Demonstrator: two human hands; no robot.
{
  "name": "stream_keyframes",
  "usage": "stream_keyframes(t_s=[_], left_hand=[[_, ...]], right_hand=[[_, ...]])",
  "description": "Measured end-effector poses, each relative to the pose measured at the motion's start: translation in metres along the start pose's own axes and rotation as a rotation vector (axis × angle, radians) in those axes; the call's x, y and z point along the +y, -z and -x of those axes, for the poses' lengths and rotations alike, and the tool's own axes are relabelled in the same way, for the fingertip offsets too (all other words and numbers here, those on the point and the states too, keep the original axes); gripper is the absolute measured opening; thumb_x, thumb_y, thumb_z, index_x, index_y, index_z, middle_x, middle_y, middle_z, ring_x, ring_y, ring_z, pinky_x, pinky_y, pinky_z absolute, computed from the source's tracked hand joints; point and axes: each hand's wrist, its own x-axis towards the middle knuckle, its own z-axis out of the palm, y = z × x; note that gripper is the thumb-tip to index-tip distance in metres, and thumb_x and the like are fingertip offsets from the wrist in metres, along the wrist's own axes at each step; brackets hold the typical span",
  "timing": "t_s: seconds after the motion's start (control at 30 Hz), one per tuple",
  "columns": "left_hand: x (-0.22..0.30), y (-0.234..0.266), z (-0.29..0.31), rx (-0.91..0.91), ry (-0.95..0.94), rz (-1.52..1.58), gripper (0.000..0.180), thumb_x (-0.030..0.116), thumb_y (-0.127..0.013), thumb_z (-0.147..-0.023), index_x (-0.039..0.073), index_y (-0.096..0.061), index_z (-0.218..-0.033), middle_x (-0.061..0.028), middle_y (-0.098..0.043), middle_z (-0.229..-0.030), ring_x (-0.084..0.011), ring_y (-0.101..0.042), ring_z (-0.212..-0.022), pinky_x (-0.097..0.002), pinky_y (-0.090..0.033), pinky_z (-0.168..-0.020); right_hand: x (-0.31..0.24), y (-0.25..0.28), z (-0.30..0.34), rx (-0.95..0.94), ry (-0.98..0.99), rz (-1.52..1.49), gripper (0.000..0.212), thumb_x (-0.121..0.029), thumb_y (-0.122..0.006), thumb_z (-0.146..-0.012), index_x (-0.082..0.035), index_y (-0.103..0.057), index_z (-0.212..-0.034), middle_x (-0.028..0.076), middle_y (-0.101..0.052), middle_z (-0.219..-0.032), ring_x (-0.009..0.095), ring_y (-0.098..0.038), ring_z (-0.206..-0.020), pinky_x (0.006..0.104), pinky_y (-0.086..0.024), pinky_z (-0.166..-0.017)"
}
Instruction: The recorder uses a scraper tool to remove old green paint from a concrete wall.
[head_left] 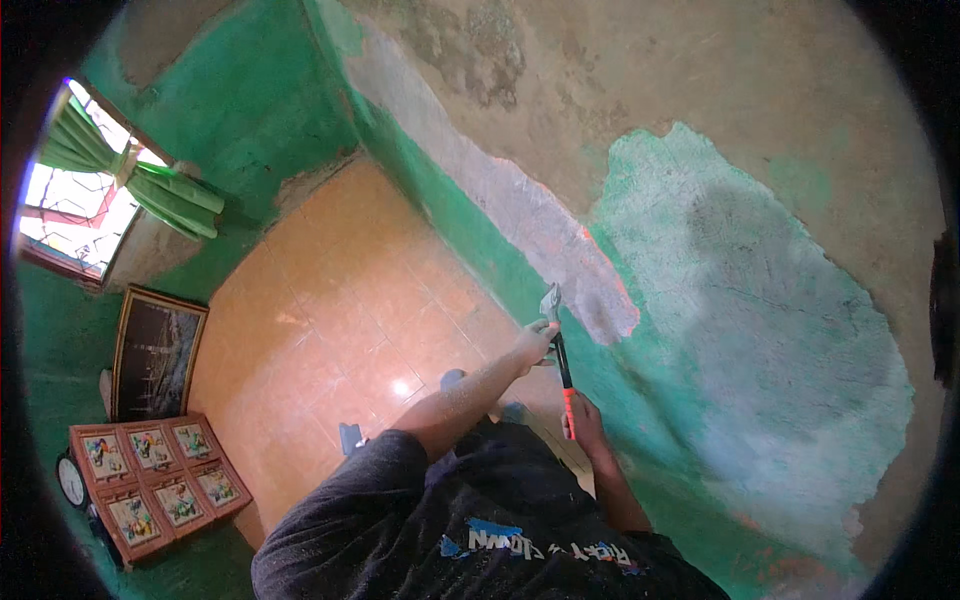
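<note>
A hammer-like tool (pixel 562 360) with a grey metal head and a black shaft ending in an orange grip is held in front of me. My left hand (pixel 537 343) is closed around it just below the head. Farther down, my right hand (pixel 588 422) wraps round the orange grip. The tool's head points toward the green wall (pixel 470 240), near the lower tip of a long pale, bared strip (pixel 520 215). From this angle I cannot tell whether the head touches the wall.
A larger pale patch (pixel 760 320) lies on the wall to the right, with bare grey-brown plaster (pixel 740 60) above it. Orange floor tiles (pixel 340 290) spread to the left. Beyond them are a framed picture (pixel 157 350), a brown cabinet (pixel 160 480) and a curtained window (pixel 85 190).
</note>
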Motion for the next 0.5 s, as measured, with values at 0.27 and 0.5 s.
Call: stream_keyframes(t_s=[0.27, 0.5], left_hand=[[-0.065, -0.032, -0.024, 0.025, 0.023, 0.138, 0.037, 0.048, -0.050, -0.101, 0.022, -0.058, -0.127, 0.0019, -0.063, -0.104, -0.0170, -0.059, -0.094, -0.0419, -0.051, -0.078], [-0.097, -0.027, -0.073, 0.007, -0.011, 0.333, 0.036, 0.045, -0.048, -0.103, 0.020, -0.060, -0.126, -0.0015, -0.064, -0.104, -0.0166, -0.064, -0.091, -0.0391, -0.053, -0.079]], right_hand=[[0.064, 0.049, -0.015, -0.058, -0.120, -0.032, 0.043, -0.050, -0.044, -0.103, -0.009, -0.055, -0.111, 0.004, -0.055, -0.061, 0.014, -0.050, -0.043, 0.0294, -0.042, -0.041], [0.109, 0.046, -0.054, 0.006, -0.098, 0.072, 0.043, -0.050, -0.044, -0.103, -0.010, -0.054, -0.110, 0.002, -0.051, -0.060, 0.012, -0.048, -0.042, 0.0281, -0.041, -0.040]])
